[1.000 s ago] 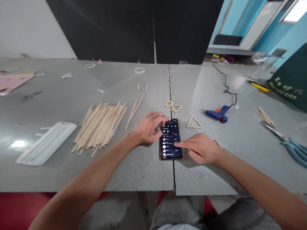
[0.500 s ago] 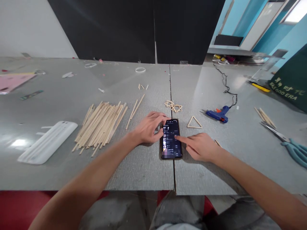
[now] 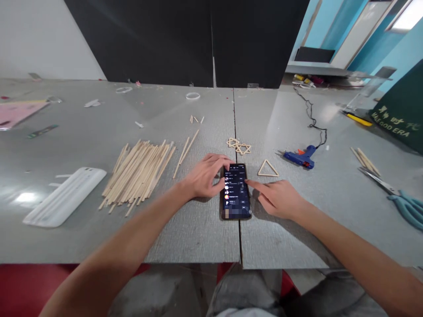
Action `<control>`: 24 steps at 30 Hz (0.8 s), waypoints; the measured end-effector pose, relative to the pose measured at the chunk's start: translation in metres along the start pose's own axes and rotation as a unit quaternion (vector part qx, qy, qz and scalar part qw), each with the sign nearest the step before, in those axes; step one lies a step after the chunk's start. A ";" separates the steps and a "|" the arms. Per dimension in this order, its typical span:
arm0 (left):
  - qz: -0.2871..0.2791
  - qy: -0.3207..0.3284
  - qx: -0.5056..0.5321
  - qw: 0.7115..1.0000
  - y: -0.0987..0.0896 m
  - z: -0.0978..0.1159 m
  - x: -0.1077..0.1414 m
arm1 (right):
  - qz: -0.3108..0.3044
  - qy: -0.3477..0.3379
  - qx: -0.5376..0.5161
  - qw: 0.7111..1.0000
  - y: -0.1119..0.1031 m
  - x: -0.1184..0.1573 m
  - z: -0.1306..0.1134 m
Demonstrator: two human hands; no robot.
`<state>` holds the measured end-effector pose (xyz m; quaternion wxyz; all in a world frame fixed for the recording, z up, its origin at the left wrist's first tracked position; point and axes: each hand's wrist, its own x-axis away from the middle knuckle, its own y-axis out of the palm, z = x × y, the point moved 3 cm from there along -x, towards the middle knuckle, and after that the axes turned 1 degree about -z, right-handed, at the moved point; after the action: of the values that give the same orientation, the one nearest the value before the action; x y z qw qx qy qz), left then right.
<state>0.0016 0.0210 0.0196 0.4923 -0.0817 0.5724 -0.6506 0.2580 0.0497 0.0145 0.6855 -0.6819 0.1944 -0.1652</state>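
Sticks: a loose pile of wooden sticks (image 3: 139, 172) toward the tabletop's (image 3: 185, 229) left.
Left hand (image 3: 205, 176): open, fingers curled on the phone's top left edge.
Phone (image 3: 235, 191): flat, screen lit, near the front edge, mid-tabletop.
Right hand (image 3: 279, 199): open, forefinger at the phone's right edge.

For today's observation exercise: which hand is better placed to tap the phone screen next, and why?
Probably the right hand: its extended index finger sits at the phone screen's right edge, while the left hand steadies the phone's top left.
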 end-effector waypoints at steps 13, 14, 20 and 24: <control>-0.045 -0.027 -0.037 0.998 0.004 0.001 0.002 | 0.031 0.012 0.003 0.999 0.003 0.001 0.003; -0.043 -0.031 -0.040 0.998 0.004 0.000 0.002 | 0.033 0.012 0.002 0.999 0.004 0.001 0.003; -0.037 -0.038 -0.056 0.997 0.004 -0.002 0.001 | 0.041 0.005 -0.005 0.999 0.004 0.001 0.004; -0.010 -0.060 -0.081 0.995 0.006 -0.008 0.002 | 0.056 -0.017 -0.026 0.998 0.004 0.002 0.004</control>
<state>-0.0018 0.0254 0.0113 0.5112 -0.1655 0.5916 -0.6011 0.2619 0.0523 0.0106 0.6792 -0.6900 0.2247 -0.1102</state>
